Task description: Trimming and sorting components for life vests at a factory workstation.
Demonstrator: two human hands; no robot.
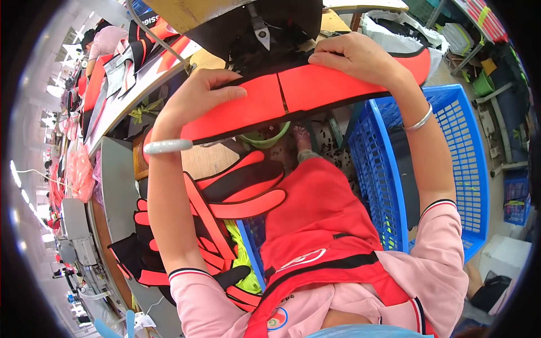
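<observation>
A long coral-red fabric panel [327,87] with black edging lies across in front of me, its two red sections parted by a narrow dark seam. Near its left part, my left hand [205,98] grips the far edge, thumb on top and fingers partly hidden beyond it. My right hand [355,56] is closed on the far edge right of the seam, fingers bent over it. Just beyond the panel hangs the pointed metal tip [261,36] of a machine, above a dark, lint-covered area. Whether the tip touches the panel I cannot tell.
A blue plastic crate [472,186] stands at my right. Several red-and-black edged panels [248,204] are piled at my left. Below the panel sits a green basin [267,138]. A table [149,81] with more pieces runs along the left; a person [107,42] is at the far left.
</observation>
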